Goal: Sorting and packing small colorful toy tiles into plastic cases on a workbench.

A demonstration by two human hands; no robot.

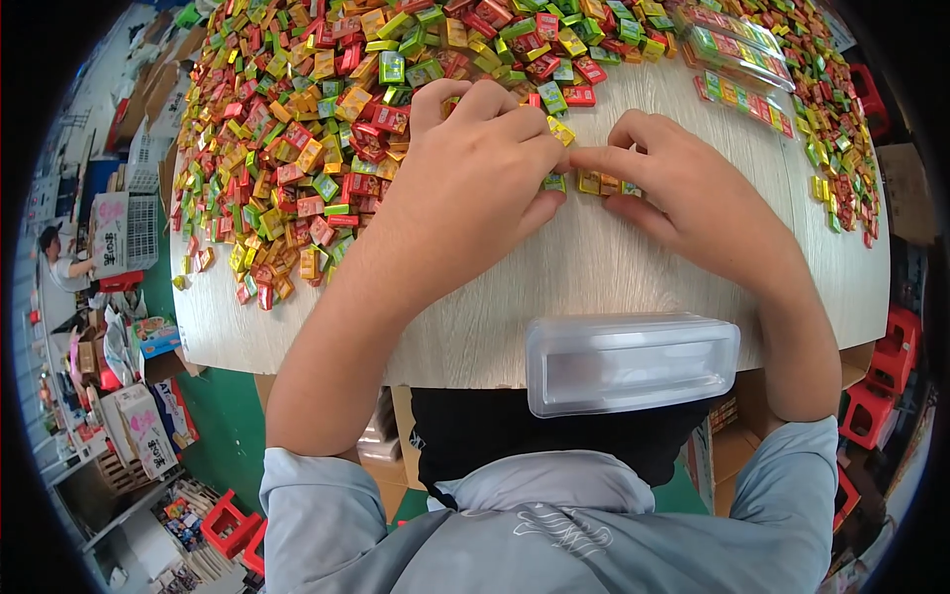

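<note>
My left hand is closed at the right edge of the candy pile, its thumb and forefinger about a small green-and-yellow wrapped candy. Opposite it, my right hand curls thumb and forefinger round a short row of wrapped candies standing on the table. The fingertips of both hands meet, or nearly so, and hide part of the row. A yellow candy lies just beyond them. Close to my body, a clear plastic box lies at the table's front edge, overhanging it slightly.
A large heap of red, orange, yellow and green candies covers the table's left and far side. Clear boxes filled with candies and a loose candy row lie far right. Red stools stand beyond the table; a person is far left.
</note>
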